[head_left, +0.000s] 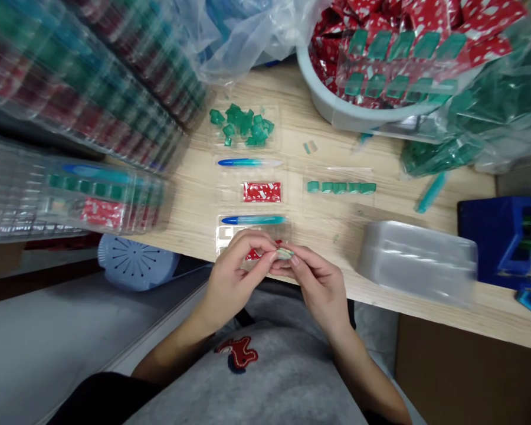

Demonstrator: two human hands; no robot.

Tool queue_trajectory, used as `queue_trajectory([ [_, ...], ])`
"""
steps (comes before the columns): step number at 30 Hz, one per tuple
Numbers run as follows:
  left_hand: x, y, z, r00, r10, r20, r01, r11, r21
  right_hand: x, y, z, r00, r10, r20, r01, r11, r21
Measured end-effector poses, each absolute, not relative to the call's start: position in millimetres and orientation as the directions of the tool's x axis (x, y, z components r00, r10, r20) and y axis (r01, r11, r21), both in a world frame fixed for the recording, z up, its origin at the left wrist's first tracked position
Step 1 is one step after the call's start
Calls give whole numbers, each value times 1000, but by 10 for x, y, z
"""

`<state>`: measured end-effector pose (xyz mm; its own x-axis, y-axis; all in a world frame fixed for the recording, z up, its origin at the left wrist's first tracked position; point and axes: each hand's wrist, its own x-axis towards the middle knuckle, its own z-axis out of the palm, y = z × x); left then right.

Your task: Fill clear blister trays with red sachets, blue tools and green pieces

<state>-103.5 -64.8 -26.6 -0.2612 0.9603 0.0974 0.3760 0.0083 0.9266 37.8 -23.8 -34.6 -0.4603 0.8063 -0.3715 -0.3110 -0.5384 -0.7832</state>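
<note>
Between the fingertips of my left hand [243, 265] and my right hand [316, 277] is a small pale yellow-green piece [285, 254], too small to make out exactly. Both hands pinch it above the table's front edge. Just beyond and partly under them lies a clear plastic tray [219, 236] with a blue-to-teal pen [253, 220] and a red patterned packet [253, 254], which my fingers partly cover. Farther back, another clear tray carries a similar pen [249, 162] and a red packet with white marks [262, 192].
Loose green cubes [257, 131] fill a back tray; a row of green cubes [340, 187] lies to the right. Stacked filled trays [115, 82] rise at left. A basin [318, 94] of red packets stands at back right. Clear plastic stack [418, 260] and blue tape dispenser [487, 242] sit right.
</note>
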Motion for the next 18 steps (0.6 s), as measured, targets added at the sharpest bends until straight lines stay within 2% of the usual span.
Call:
queue_trajectory([
  [3, -1018, -611, -283, -258, 957, 132, 410, -15, 912, 411, -232, -330, -462, 805, -371, -275, -529, -803],
  [5, -1022, -572, -271, -194, 969, 153, 472, -44, 881, 437, -228, -334, -459, 797, -393, -276, -549, -789],
  [10, -1054, -494, -233, -61, 984, 169, 573, -104, 813, 491, -198, -363, -470, 782, -409, -374, -596, -711],
  [13, -1039, -486, -229, -78, 989, 124, 548, -61, 834, 511, -159, -369, -466, 783, -413, -431, -608, -667],
  [18, -864, -493, -257, -108, 994, 22, 488, 34, 872, 519, -116, -351, -411, 804, -430, -458, -590, -665],
])
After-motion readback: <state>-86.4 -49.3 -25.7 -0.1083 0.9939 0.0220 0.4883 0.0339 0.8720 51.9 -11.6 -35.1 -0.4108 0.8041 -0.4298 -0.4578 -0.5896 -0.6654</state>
